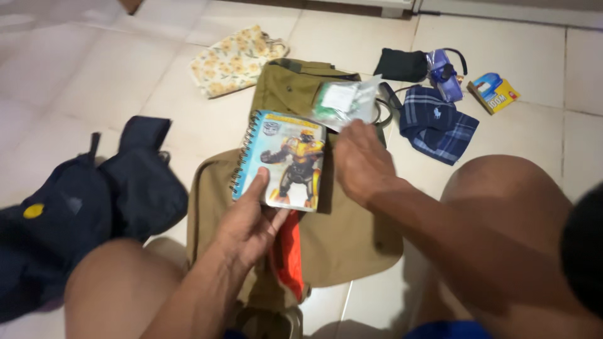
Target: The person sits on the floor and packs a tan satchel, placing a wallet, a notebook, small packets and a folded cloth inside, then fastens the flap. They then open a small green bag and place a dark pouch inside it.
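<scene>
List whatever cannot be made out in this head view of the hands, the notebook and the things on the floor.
- Clear plastic packet, head view: motion blur hides its contents; the right hand covers its lower edge.
- Spiral notebook: the left hand covers its bottom corner.
- Orange item: mostly hidden under the left hand and notebook; kind unclear.
- Dark blue bag: cut off by the left edge.
- Transparent blue thing near the plaid cloth: too small to identify.

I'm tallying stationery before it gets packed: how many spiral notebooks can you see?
1: the spiral notebook with a robot cover, held by the left hand over the khaki bag. Others may be hidden inside.
</scene>
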